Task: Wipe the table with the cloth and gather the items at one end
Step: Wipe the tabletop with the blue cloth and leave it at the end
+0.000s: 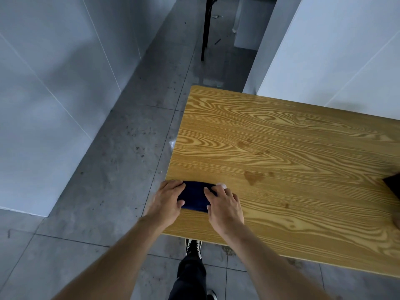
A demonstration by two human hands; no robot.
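A folded dark blue cloth (194, 197) lies at the near left corner of the wooden table (292, 148). My left hand (167, 197) rests on the cloth's left end with its thumb pressed to the cloth's near side. My right hand (224, 205) covers the cloth's right end, fingers spread flat over it. A small pale object (222, 185) peeks out just past my right fingertips; what it is cannot be told. Damp spots (253, 176) mark the wood to the right of the cloth.
A dark object (392, 185) cuts into view at the table's right edge. White walls stand left and behind the table. A black leg of some furniture (205, 29) stands on the grey tiled floor further off. My legs and shoe (193, 247) show below the table's near edge.
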